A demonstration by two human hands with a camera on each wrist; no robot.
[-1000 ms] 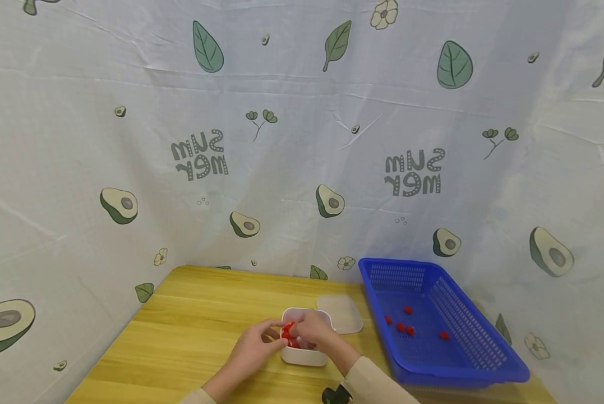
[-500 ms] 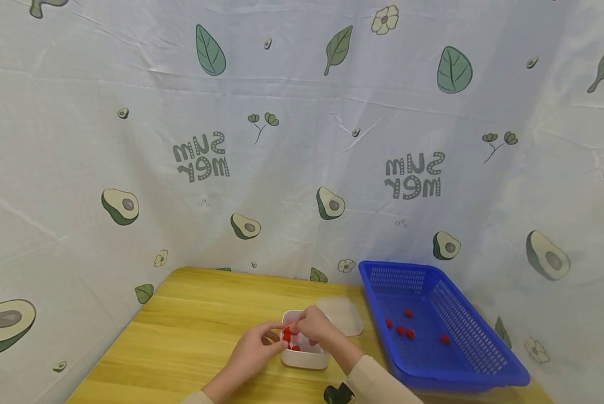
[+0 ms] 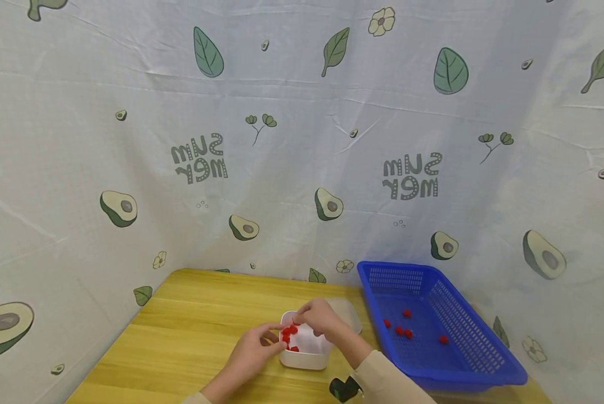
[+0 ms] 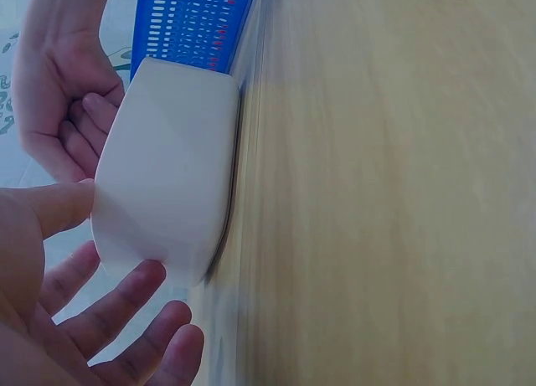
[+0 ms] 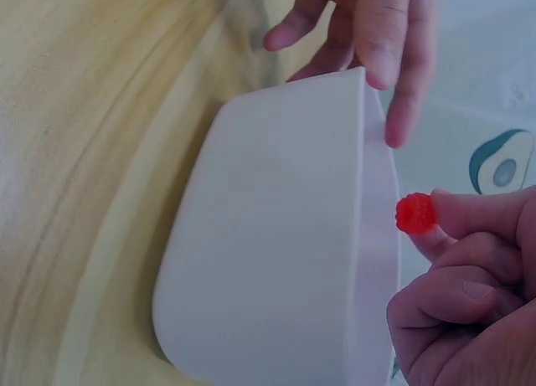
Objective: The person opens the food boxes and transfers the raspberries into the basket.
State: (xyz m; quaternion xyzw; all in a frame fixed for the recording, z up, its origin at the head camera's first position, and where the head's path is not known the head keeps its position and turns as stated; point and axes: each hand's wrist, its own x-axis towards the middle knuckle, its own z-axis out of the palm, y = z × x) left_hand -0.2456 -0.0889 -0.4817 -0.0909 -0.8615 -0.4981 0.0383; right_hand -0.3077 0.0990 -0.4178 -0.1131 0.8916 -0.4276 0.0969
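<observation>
A white container [image 3: 305, 354] stands on the wooden table [image 3: 196, 325] with several red berries [image 3: 287, 332] inside. My left hand [image 3: 257, 349] holds the container's left rim; its thumb [image 4: 52, 208] lies against the wall [image 4: 167, 177] and its fingertips [image 5: 387, 51] reach over the edge. My right hand [image 3: 319, 317] hovers just above the container's far side and pinches one red berry [image 5: 416, 213] between thumb and finger, beside the container's rim [image 5: 368, 235].
A blue slotted basket [image 3: 475, 353] sits to the right, holding several red berries [image 3: 401, 332]. The container's clear lid [image 3: 353, 317] lies behind my right hand. A patterned cloth backdrop [image 3: 302, 140] closes off the table's far side and both ends.
My right hand has come up out of the container and shifted slightly back, with one red berry pinched. The left hand stays at the rim.
</observation>
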